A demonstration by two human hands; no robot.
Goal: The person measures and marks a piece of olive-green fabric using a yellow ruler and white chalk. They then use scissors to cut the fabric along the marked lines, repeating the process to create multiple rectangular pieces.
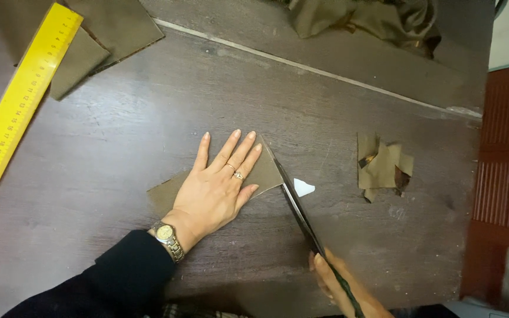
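Observation:
My left hand (216, 185) lies flat, fingers spread, pressing a small olive-brown fabric piece (269, 174) onto the dark wooden table (119, 147). It wears a ring and a wristwatch, with a dark sleeve behind. My right hand (340, 282) at the bottom edge grips the handles of long dark scissors (298, 206). The blades run up along the fabric's right edge, just right of my left fingertips. A small white chalk piece (303, 187) lies beside the blades.
A yellow ruler (16, 103) lies diagonally at the left over larger olive fabric pieces (107, 32). Several fabric scraps (383, 166) sit at the right. Bunched olive cloth (366, 20) is at the top. A red-brown panel (505, 165) borders the table's right edge.

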